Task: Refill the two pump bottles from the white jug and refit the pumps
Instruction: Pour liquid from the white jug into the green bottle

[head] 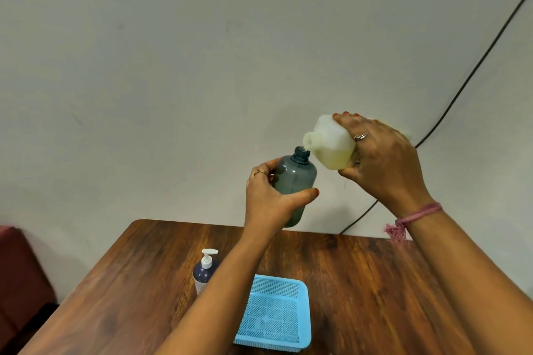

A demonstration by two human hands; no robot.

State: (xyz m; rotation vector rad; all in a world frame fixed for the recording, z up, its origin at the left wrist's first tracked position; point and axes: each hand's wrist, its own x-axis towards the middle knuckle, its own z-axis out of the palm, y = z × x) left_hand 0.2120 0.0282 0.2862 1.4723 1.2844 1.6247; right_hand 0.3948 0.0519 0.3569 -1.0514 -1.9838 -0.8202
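A: What does the left hand (266, 199) do?

B: It holds the grey bottle (294, 181) up in the air, centre of the frame, above the far edge of the table (375, 282). Thumb is curled across the front of the bottle, fingers wrap round the back side. The bottle has no pump on, its neck is open and tilts a bit to the right.

A: And the right hand (380, 161)?

B: It grips the white jug (331, 144), right of centre. Fingers go over the top of the jug, thumb is under it. The jug is tipped to the left, its spout is just beside the bottle's neck, approx. touching the rim. I cannot tell if liquid runs out. Inside the jug sth. yellowish shows.

A: The second bottle?

B: The dark bottle (203, 272) stands upright on the table, lower centre-left, w/ its white pump (208, 257) fitted. The left forearm hides part of it.

A: Other things?

B: A blue mesh basket (275, 313) lies on the table, bottom centre, just right of the dark bottle but apart from it. A black cable (473, 66) runs along the wall at the right side.
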